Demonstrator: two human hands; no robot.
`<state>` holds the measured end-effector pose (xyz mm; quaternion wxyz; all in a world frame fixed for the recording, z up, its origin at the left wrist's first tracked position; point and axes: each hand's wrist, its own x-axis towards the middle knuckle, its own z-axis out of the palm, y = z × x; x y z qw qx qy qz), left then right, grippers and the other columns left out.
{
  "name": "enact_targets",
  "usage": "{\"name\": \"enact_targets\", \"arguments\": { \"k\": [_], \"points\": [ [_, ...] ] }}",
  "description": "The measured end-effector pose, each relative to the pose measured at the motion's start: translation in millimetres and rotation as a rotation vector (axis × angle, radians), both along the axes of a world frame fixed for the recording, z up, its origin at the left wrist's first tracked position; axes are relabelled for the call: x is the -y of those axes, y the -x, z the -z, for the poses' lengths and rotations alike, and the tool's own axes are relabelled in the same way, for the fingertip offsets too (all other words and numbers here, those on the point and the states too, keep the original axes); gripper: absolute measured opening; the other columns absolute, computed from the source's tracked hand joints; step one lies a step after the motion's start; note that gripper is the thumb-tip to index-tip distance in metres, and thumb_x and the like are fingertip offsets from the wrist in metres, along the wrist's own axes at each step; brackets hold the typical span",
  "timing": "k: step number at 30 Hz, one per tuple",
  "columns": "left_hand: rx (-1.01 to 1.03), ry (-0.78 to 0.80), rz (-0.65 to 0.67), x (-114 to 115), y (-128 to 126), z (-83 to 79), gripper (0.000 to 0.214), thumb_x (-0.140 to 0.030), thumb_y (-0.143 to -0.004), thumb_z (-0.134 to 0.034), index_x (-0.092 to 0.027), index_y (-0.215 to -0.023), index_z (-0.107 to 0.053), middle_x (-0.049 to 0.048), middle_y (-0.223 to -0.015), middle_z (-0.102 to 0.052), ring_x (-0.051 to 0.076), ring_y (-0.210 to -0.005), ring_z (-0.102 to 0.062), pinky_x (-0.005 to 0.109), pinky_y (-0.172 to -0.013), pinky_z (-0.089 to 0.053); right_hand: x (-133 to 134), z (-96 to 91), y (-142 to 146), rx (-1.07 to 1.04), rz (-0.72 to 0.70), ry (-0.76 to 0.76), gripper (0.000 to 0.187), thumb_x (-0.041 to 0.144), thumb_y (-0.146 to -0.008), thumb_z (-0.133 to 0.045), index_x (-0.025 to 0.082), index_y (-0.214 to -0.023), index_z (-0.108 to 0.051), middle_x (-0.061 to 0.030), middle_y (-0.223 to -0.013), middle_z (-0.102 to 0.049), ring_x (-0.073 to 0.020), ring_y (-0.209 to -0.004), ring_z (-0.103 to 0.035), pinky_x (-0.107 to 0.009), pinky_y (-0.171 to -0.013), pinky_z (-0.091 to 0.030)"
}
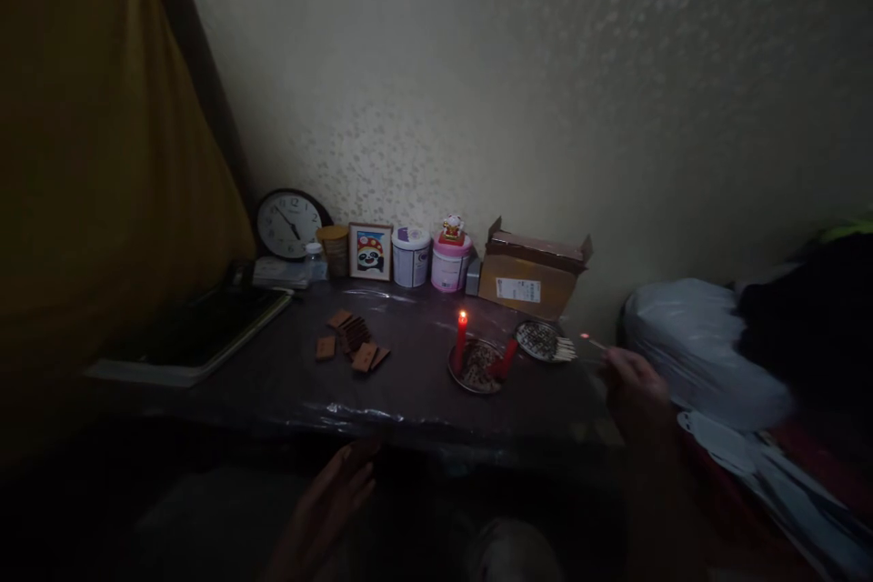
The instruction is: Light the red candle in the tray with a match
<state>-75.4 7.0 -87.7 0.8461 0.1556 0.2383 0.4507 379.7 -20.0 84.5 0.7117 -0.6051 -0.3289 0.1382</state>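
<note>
My right hand (634, 382), at the right end of the table, is closed in a pinch on a thin matchstick (597, 344) whose tip glows orange. Just left of it lies a small plate (528, 351) with dark-specked contents and several pale matchsticks (565, 349) at its edge. A lit red candle (462, 344) stands upright in a round metal dish (477, 390); a shorter, unlit red candle (508, 358) leans at the dish's right side. Low before the table edge, my left hand (337, 486) is dim, its fingers loosely bent and apart, with no held object visible.
Small brown square pieces (364, 356) lie left of the dish. Along the wall stand a clock (290, 223), a framed panda picture (370, 253), two tubs (411, 259) and a cardboard box (525, 282). Plastic bags (688, 346) are piled at right; a yellow curtain (102, 155) hangs left.
</note>
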Motion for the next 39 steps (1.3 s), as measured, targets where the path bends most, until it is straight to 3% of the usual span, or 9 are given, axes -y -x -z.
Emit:
{"name": "enact_targets", "arguments": {
  "k": [7, 15, 18, 22, 25, 33, 39],
  "points": [
    [-0.055, 0.018, -0.031, 3.2, -2.9, -11.2, 0.024, -0.029, -0.081, -0.055, -0.03, -0.099, -0.07, 0.0044, -0.12, -0.064, 0.027, -0.122, -0.048, 0.048, -0.111, -0.016, -14.0, 30.3, -22.0, -0.055, 0.01, 0.146, 0.027, 0.037, -0.051, -0.073, 0.018, -0.068, -0.066, 0.0009, -0.056, -0.066, -0.0148, -0.051, -0.06, -0.024, -0.049, -0.047],
    [-0.123, -0.004, -0.014, 6.3, -5.4, -21.3, 0.026, -0.035, -0.077, -0.059, -0.029, -0.1, -0.07, 0.0043, -0.124, -0.062, 0.028, -0.134, -0.029, 0.049, -0.112, -0.017, -25.5, 46.5, -59.8, 0.049, 0.043, 0.275, 0.016, 0.034, -0.057, -0.067, 0.019, -0.063, -0.065, -0.0015, -0.06, -0.068, -0.0175, -0.057, -0.062, -0.026, -0.052, -0.047],
    [-0.137, -0.028, -0.022, 12.2, -4.3, -26.8, 0.026, -0.034, -0.074, -0.061, -0.03, -0.098, -0.07, 0.0027, -0.126, -0.06, 0.029, -0.135, -0.028, 0.048, -0.111, -0.019, -34.9, 49.0, -72.7, 0.098, 0.037, 0.347, 0.017, 0.033, -0.063, -0.067, 0.017, -0.064, -0.064, -0.0014, -0.06, -0.066, -0.0158, -0.056, -0.06, -0.026, -0.052, -0.047],
    [-0.202, -0.014, -0.014, 12.9, -6.9, -31.4, 0.028, -0.035, -0.073, -0.062, -0.03, -0.099, -0.07, 0.0012, -0.126, -0.06, 0.029, -0.135, -0.027, 0.048, -0.112, -0.019, -51.1, 53.8, -83.7, 0.166, 0.024, 0.414, 0.023, 0.037, -0.082, -0.059, 0.015, -0.073, -0.062, 0.001, -0.068, -0.065, -0.0104, -0.058, -0.059, -0.026, -0.06, -0.048],
    [-0.233, 0.018, 0.028, 7.2, -10.1, -28.7, 0.027, -0.037, -0.073, -0.061, -0.029, -0.097, -0.071, 0.0027, -0.126, -0.06, 0.03, -0.135, -0.026, 0.051, -0.111, -0.017, -65.0, 57.0, -91.0, 0.223, 0.013, 0.433, 0.027, 0.041, -0.083, -0.056, 0.015, -0.078, -0.063, 0.0004, -0.071, -0.065, -0.0114, -0.061, -0.06, -0.027, -0.062, -0.048],
    [-0.203, 0.052, 0.078, -4.7, -8.5, -7.9, 0.03, -0.038, -0.069, -0.065, -0.03, -0.097, -0.072, -0.0003, -0.124, -0.061, 0.029, -0.138, -0.015, 0.049, -0.113, -0.012, -97.6, 58.4, -107.5, 0.347, -0.015, 0.485, 0.02, 0.037, -0.069, -0.056, 0.021, -0.063, -0.067, -0.0027, -0.065, -0.069, -0.0193, -0.068, -0.062, -0.027, -0.06, -0.045],
    [-0.206, 0.041, 0.106, -5.8, -9.9, -12.3, 0.03, -0.035, -0.076, -0.058, -0.028, -0.103, -0.069, 0.0007, -0.128, -0.056, 0.025, -0.139, -0.009, 0.048, -0.114, -0.005, -107.6, 58.0, -106.6, 0.388, -0.019, 0.504, 0.021, 0.033, -0.075, -0.056, 0.019, -0.061, -0.064, -0.0023, -0.068, -0.068, -0.016, -0.071, -0.062, -0.029, -0.07, -0.045]
  ]
}}
